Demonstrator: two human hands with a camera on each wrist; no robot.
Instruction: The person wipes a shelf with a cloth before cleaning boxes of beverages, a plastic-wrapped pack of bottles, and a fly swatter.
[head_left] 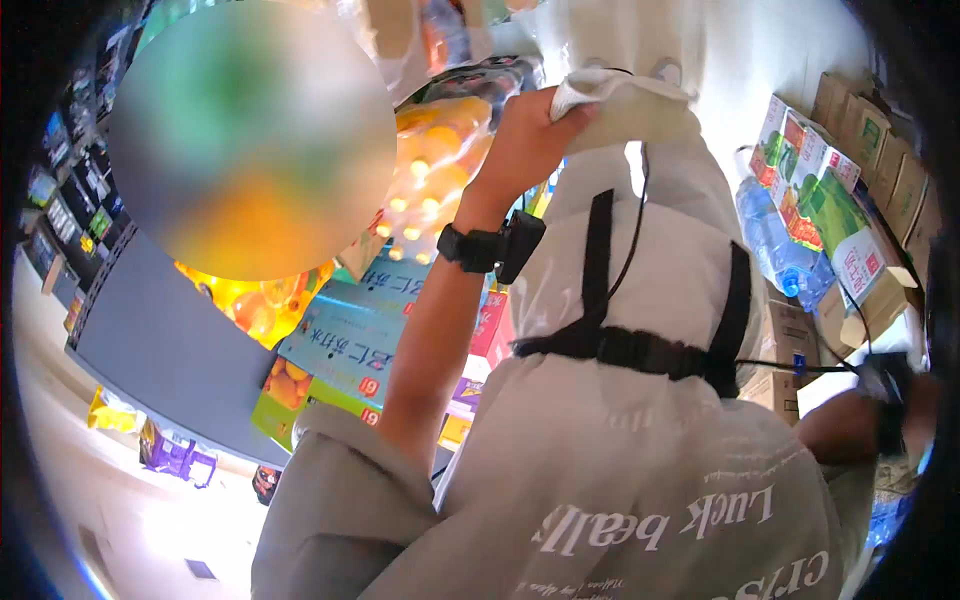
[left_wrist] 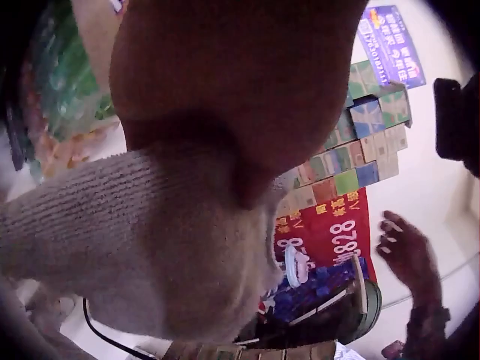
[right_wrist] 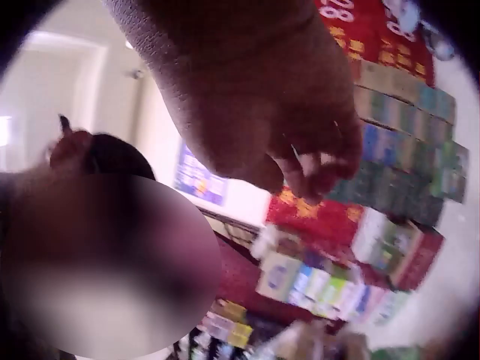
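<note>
In the head view my left hand grips the folded edge of a pale shirt hem, pulling it out in front of my body. The left wrist view shows the same hand close up, its thumb lying over the ribbed, light cloth. Off to the right side, my right hand is dark and blurred in the head view. Its fingers hang loosely bent with nothing between them in the right wrist view, where the hand is raised before stacked goods.
Bagged oranges and blue cartons stand on my left, beside a grey surface. To the right are bottled water and brown boxes. A black strap and cable cross my front. A person is nearby.
</note>
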